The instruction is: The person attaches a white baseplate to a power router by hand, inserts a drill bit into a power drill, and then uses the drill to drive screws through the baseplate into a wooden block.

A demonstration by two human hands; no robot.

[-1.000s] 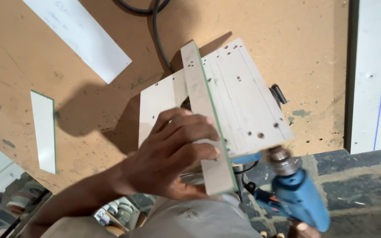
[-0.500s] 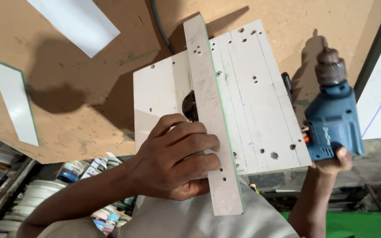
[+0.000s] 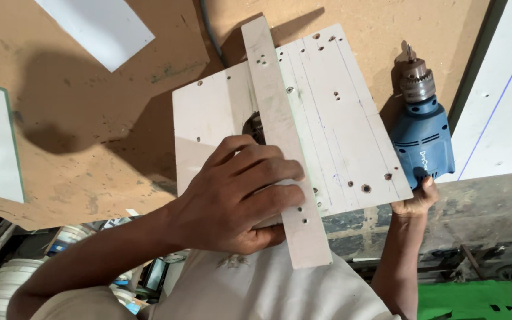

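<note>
Head view, looking straight down: a brown particle-board surface (image 3: 90,154) fills the frame, with a pale drilled panel (image 3: 339,124) lying at centre, its near edge overhanging the surface. A long narrow strip (image 3: 282,142) stands on edge across the panel, running from 12 o'clock down to 6 o'clock. A white board (image 3: 499,106) leans in at 3 o'clock, with two white offcuts at 9 and 11 o'clock. The left hand (image 3: 238,198), at 7 o'clock of the panel, is clenched over the strip and presses it to the panel. The right hand (image 3: 413,201), at 4 o'clock, has its grip wrapped round the handle of a blue electric drill (image 3: 423,133), whose chuck and bit point away toward 12 o'clock, clear of the wood (the trigger finger cannot be seen). The risk, on this evidence: the strip is braced by one hand alone, so it could skid off its line under drilling pressure, and the fingers (image 3: 268,172) lie just beside the row of holes.
</note>
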